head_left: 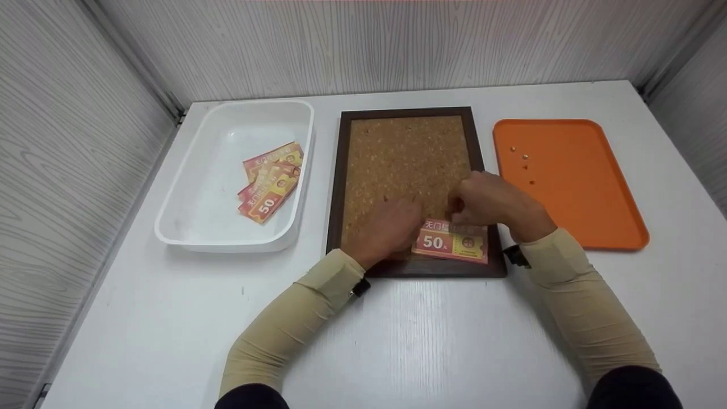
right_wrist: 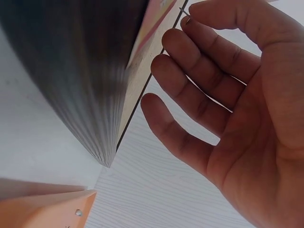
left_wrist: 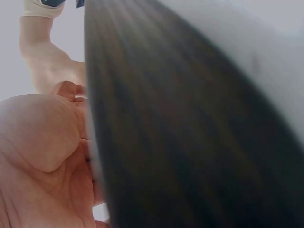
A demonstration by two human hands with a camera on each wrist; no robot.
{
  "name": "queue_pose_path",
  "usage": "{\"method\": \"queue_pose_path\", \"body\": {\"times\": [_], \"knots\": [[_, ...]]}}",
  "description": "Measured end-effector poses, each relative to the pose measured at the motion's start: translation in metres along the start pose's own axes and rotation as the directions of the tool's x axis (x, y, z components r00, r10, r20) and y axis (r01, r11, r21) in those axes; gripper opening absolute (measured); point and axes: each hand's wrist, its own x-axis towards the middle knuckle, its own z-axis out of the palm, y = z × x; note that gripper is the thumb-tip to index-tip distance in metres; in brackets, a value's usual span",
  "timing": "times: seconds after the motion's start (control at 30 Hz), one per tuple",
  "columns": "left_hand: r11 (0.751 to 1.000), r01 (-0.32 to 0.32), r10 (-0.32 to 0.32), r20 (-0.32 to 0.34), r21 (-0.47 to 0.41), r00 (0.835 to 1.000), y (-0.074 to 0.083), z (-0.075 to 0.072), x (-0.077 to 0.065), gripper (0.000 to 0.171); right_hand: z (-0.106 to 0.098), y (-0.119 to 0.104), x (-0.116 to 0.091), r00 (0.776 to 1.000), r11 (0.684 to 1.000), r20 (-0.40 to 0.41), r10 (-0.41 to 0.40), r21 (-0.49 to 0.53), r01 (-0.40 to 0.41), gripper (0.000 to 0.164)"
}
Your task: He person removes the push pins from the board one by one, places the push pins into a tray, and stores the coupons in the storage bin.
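A cork board (head_left: 409,165) in a dark wooden frame lies on the white table, with a pink and yellow paper coupon (head_left: 448,243) marked 50 across its lower right corner. My left hand (head_left: 386,227) rests on the board at the coupon's left end; in the left wrist view the frame hides its fingertips. At the coupon's upper edge, my right hand (head_left: 488,201) pinches a thumbtack (right_wrist: 184,11) between thumb and index finger. Its thin metal point shows in the right wrist view, while the other fingers (right_wrist: 173,128) are loosely bent.
On the left stands a white plastic tub (head_left: 218,246) with several similar coupons (head_left: 272,182) overlapping along its right side. To the board's right lies an orange tray (head_left: 585,193) holding several small thumbtacks (head_left: 525,157). Small spots dot the cork near its top edge.
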Motion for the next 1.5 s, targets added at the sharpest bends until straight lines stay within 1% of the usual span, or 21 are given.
{"method": "queue_pose_path", "body": {"times": [0.07, 0.2, 0.3, 0.43, 0.53, 0.63, 0.8, 0.93, 1.17, 1.27, 1.5], "knots": [[1.000, 0.000, 0.000, -0.006, -0.009, 1.000, -0.001, 0.000, 0.000, 0.017, 0.000, 0.000, 0.000, 1.000, 1.000, -0.009, 0.002, -0.005, -0.002, 0.013], [0.997, 0.011, -0.011, -0.004, -0.078, 1.000, -0.002, 0.001, 0.001, 0.018, -0.001, 0.001, -0.001, 1.000, 1.000, -0.030, -0.007, -0.012, 0.007, 0.012], [0.994, 0.016, -0.016, -0.004, -0.110, 1.000, -0.003, 0.001, 0.000, 0.018, -0.002, 0.002, -0.001, 0.998, 0.999, -0.054, -0.029, -0.023, 0.028, 0.012], [0.994, 0.035, -0.038, -0.024, -0.102, 0.999, -0.004, 0.000, 0.001, 0.021, -0.005, 0.004, -0.002, 0.994, 0.997, -0.091, -0.060, -0.046, 0.056, 0.010], [0.992, 0.045, -0.050, -0.036, -0.117, 0.998, -0.005, -0.001, 0.002, 0.023, -0.007, 0.006, -0.002, 0.992, 0.996, -0.104, -0.071, -0.055, 0.066, 0.008], [0.991, 0.042, -0.047, -0.036, -0.129, 0.998, -0.006, -0.002, 0.000, 0.024, -0.009, 0.007, -0.003, 0.991, 0.996, -0.111, -0.075, -0.056, 0.069, 0.009], [0.982, 0.059, -0.067, -0.042, -0.180, 0.997, -0.008, -0.003, -0.002, 0.026, -0.011, 0.010, -0.005, 0.987, 0.997, -0.139, -0.076, -0.045, 0.070, 0.009], [0.974, 0.075, -0.086, -0.042, -0.215, 0.995, -0.009, -0.004, -0.003, 0.026, -0.013, 0.012, -0.007, 0.986, 0.998, -0.155, -0.061, -0.031, 0.057, 0.009], [0.969, 0.069, -0.081, -0.039, -0.239, 0.996, -0.012, -0.009, -0.004, 0.026, -0.016, 0.013, -0.010, 0.990, 0.999, -0.142, -0.024, -0.025, 0.021, 0.008], [0.965, 0.094, -0.108, -0.046, -0.244, 0.993, -0.014, -0.013, -0.003, 0.026, -0.019, 0.014, -0.011, 0.988, 1.000, -0.152, -0.016, -0.025, 0.012, 0.007], [0.966, 0.161, -0.173, -0.045, -0.202, 0.984, -0.019, -0.023, -0.002, 0.030, -0.024, 0.019, -0.017, 0.979, 0.998, -0.202, -0.009, -0.063, -0.003, 0.015]]}}
